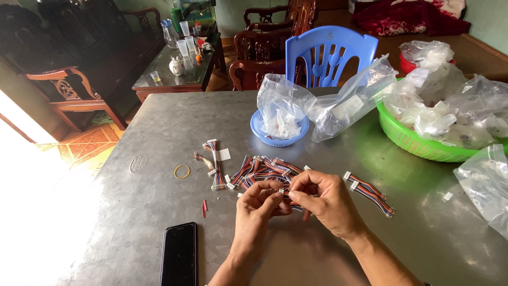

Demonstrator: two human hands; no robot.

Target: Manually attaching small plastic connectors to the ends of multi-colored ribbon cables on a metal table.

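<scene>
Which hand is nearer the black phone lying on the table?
Left. The left hand works just up and to the right of the phone. The right hand is farther right, beyond the left. Both pinch a small cable piece.

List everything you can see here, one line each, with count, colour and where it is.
table: one, grey metal, fills the view
wire bundles: a pile, multicoloured with white plugs, table centre
wire pair: two, multicoloured, right of the hands
bound bundle: one, multicoloured, left of the pile
rubber band: one, yellow, left of the bundles
phone: one, black, near table edge, left
blue bowl: one, holds clear bags, behind the pile
green basket: one, full of clear bags, right
loose bag: one, clear, far right
blue chair: one, plastic, behind the table
wooden chairs: several, dark, background
side table: one, glass-topped, with cups and a jug
left hand: pinching a wire piece
right hand: pinching the same piece
</scene>
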